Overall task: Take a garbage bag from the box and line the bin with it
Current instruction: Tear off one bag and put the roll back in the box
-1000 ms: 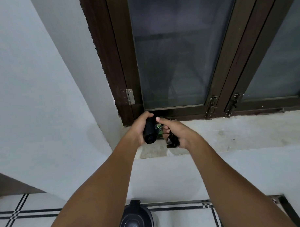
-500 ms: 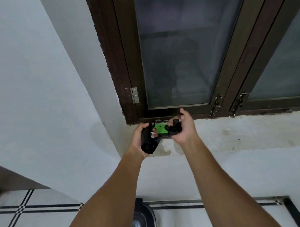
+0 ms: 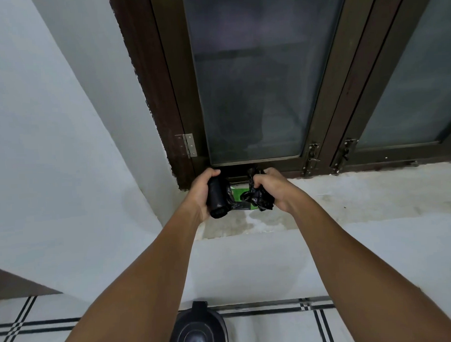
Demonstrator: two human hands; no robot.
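At the window sill (image 3: 348, 202), the left hand (image 3: 201, 194) grips the black bag roll (image 3: 216, 198) while the right hand (image 3: 276, 192) clutches a bunched garbage bag (image 3: 258, 199) above the green box (image 3: 239, 194); tearing it free looks next, with the bin (image 3: 198, 330) waiting below.

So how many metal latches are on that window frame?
2. One latch sits at the bottom right corner of the left pane, the other latch just right of it on the next pane. A silver hinge is separate; more may lie out of view.
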